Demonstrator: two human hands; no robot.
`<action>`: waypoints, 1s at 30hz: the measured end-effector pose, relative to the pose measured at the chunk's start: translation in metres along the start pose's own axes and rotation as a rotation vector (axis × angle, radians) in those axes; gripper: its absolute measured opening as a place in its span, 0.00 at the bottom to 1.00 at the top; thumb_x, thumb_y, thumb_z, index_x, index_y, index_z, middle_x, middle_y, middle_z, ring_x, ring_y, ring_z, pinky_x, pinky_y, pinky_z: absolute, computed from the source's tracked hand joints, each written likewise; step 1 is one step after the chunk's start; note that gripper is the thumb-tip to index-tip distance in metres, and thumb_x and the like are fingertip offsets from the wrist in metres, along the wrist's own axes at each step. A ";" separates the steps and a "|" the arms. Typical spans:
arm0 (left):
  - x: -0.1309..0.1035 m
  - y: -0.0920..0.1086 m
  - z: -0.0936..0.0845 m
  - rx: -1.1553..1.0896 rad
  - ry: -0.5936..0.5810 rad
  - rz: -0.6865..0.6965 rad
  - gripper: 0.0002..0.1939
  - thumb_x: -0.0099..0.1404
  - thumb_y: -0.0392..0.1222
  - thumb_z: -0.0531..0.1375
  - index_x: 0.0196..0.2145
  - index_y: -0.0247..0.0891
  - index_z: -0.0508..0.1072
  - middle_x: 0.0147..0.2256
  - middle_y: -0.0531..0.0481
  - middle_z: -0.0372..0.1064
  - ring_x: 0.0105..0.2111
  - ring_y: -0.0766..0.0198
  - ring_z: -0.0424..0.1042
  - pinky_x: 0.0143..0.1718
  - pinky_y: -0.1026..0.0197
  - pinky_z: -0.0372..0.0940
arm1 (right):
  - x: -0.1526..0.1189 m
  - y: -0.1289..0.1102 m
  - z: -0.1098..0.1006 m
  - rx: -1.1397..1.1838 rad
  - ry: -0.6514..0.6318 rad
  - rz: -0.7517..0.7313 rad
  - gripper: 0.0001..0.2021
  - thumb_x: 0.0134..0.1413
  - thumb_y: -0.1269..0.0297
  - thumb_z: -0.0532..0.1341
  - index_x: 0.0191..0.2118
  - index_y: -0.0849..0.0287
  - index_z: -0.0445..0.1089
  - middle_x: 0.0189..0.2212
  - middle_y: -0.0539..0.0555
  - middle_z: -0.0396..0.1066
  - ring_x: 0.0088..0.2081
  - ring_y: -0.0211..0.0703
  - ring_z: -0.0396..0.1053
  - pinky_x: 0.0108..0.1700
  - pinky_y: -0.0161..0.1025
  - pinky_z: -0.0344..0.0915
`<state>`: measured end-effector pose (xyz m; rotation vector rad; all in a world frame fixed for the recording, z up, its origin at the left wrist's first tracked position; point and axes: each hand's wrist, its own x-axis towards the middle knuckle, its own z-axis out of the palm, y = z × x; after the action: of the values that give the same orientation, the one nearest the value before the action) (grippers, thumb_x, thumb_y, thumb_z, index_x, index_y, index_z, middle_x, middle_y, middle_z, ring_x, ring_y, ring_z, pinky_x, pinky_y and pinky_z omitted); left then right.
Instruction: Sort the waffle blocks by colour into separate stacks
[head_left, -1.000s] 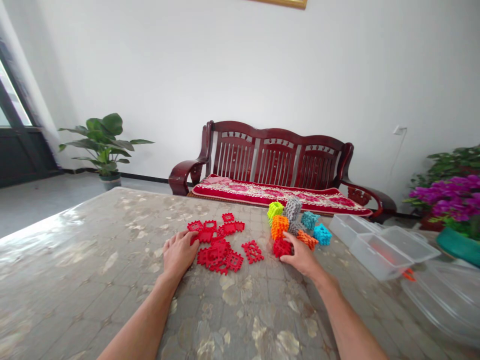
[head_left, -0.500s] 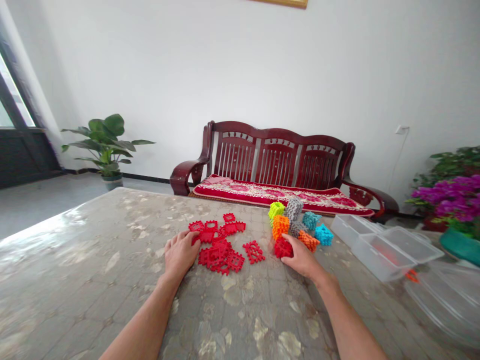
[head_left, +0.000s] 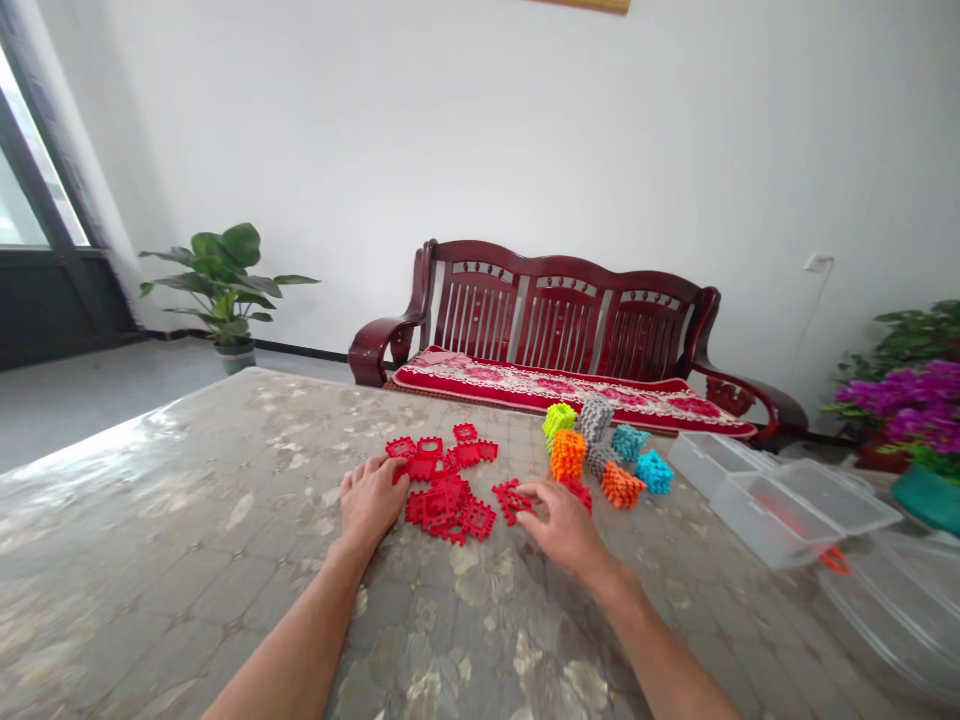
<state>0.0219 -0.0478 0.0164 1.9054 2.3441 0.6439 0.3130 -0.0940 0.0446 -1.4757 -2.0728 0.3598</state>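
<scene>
My left hand (head_left: 373,502) rests on the table at the left edge of a pile of red plastic interlocking tiles (head_left: 442,503). Its thumb and index finger close around one red tile (head_left: 400,475), mostly hidden by the fingers. To the right, my right hand (head_left: 564,527) has its thumb and fingers apart, right beside a single flat red tile (head_left: 508,499), with fingertips at its edge. Behind that hand, a red block (head_left: 579,491) built of such tiles is partly covered. Near it stand an orange block (head_left: 568,455), a lime block (head_left: 558,422) and grey blocks (head_left: 596,418).
Blue blocks (head_left: 654,471) and another orange block (head_left: 622,485) sit at the right of the group. Farther right are a clear plastic box (head_left: 776,518) with red pieces inside, and a clear lid (head_left: 904,610). A wooden bench (head_left: 559,310) stands behind the patterned table (head_left: 285,590).
My right hand has let go of the red block and moved left to the single flat tile. My left hand stays at the pile. The view has shifted slightly.
</scene>
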 end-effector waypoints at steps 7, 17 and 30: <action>0.000 0.000 -0.001 0.003 -0.008 -0.002 0.21 0.66 0.47 0.50 0.51 0.48 0.75 0.56 0.48 0.69 0.56 0.52 0.65 0.58 0.49 0.54 | 0.003 -0.040 0.046 -0.143 -0.074 -0.126 0.25 0.52 0.61 0.64 0.57 0.56 0.68 0.52 0.57 0.72 0.54 0.52 0.66 0.58 0.47 0.59; 0.000 -0.001 0.002 -0.018 0.010 0.001 0.21 0.65 0.47 0.50 0.50 0.47 0.75 0.56 0.47 0.69 0.55 0.51 0.65 0.58 0.48 0.54 | 0.015 -0.014 0.041 -0.001 0.058 0.122 0.23 0.57 0.68 0.57 0.59 0.55 0.67 0.48 0.55 0.75 0.49 0.45 0.72 0.52 0.40 0.65; -0.001 0.000 0.000 -0.012 0.012 -0.002 0.21 0.65 0.47 0.50 0.51 0.48 0.75 0.56 0.48 0.69 0.55 0.52 0.65 0.58 0.49 0.54 | 0.011 -0.005 0.029 -0.204 -0.008 0.030 0.31 0.47 0.64 0.65 0.60 0.58 0.65 0.54 0.58 0.71 0.56 0.52 0.65 0.60 0.46 0.58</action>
<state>0.0224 -0.0491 0.0164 1.8993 2.3430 0.6694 0.2895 -0.0825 0.0268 -1.6258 -2.1481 0.1701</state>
